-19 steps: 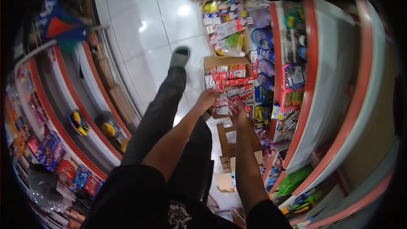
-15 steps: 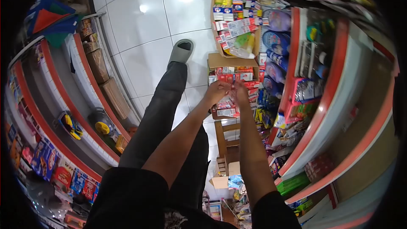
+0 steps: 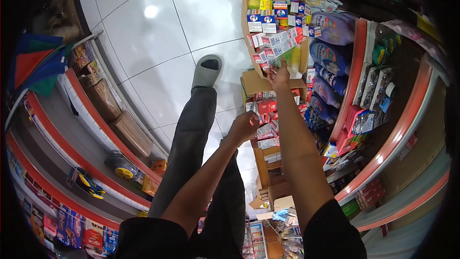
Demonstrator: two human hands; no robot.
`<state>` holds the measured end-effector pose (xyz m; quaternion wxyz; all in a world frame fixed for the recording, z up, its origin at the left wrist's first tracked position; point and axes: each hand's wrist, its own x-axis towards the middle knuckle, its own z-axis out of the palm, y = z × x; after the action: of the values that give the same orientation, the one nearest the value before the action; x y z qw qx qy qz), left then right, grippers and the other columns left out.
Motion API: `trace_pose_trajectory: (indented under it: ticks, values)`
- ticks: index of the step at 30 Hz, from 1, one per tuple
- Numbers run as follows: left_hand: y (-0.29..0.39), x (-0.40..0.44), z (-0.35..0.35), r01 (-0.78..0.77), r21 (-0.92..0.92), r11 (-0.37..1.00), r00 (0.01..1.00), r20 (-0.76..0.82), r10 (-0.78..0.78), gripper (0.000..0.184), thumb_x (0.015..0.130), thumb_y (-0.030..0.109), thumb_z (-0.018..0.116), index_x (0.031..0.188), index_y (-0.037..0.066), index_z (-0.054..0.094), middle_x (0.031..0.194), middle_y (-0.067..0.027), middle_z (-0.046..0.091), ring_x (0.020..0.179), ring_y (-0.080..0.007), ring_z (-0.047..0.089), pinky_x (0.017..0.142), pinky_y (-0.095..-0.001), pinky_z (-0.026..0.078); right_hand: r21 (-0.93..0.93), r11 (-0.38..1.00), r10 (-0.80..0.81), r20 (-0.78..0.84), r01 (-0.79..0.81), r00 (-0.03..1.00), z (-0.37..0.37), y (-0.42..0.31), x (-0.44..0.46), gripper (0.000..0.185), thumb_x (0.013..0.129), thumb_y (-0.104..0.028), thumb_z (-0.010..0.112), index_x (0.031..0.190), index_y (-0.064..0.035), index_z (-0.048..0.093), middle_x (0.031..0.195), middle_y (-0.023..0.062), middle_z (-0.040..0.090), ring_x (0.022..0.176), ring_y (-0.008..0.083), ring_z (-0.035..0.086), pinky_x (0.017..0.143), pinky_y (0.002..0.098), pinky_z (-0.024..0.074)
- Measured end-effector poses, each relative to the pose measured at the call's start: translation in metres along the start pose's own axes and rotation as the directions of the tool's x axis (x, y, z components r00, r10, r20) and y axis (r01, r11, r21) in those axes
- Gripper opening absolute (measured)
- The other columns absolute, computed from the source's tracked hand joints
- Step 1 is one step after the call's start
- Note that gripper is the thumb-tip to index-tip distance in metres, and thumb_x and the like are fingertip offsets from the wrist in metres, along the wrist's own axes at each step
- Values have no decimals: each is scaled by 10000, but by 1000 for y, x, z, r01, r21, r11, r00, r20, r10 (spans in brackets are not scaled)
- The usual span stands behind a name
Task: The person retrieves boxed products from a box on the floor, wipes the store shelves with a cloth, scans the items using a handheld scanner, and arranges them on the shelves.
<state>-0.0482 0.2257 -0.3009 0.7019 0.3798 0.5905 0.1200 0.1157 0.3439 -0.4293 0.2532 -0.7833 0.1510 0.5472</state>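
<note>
Carton (image 3: 253, 82) holds red boxes (image 3: 267, 107).

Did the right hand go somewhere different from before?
Yes, forward: the right hand was over the carton of red packs; now it is beyond that, at the next carton.

The floor (image 3: 139, 48) is glossy white tile with bright light reflections (image 3: 151, 12). Red-edged left shelves (image 3: 108, 124) and right shelves (image 3: 400, 146) stand on 2 sides.
</note>
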Motion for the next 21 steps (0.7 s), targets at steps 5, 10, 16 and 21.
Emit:
trace_pose_trajectory:
  ticks: [5,10,16,21]
  values:
    - [16,17,-2,17,-74,997,994,-106,-25,144,809,123,565,892,8,588,758,-129,620,664,-224,615,628,-308,486,211,976,-12,299,-53,954,-31,22,-48,560,868,-586,416,792,-41,523,657,67,558,556,148,541,466,238,406]
    - [19,53,-1,152,74,986,987,-64,-147,359,852,310,556,921,-41,581,799,-103,633,688,-182,604,657,-293,477,254,967,-56,320,-28,946,-50,53,-112,492,888,-528,433,868,-46,525,673,57,560,576,128,533,503,250,407]
    - [35,49,14,205,-134,969,973,135,-187,508,837,354,568,1179,-2,448,1067,-151,588,959,-238,586,790,-333,473,29,930,-367,131,367,921,-90,79,-149,326,913,-372,483,975,-52,504,682,18,529,563,93,499,481,210,386]
    - [26,43,27,212,-384,898,950,295,-98,484,857,162,566,1279,103,335,1177,-91,524,1033,-209,535,819,-362,454,-53,898,-410,265,437,873,-121,118,-158,273,891,-251,547,1069,-53,486,686,18,531,614,80,514,480,229,399]
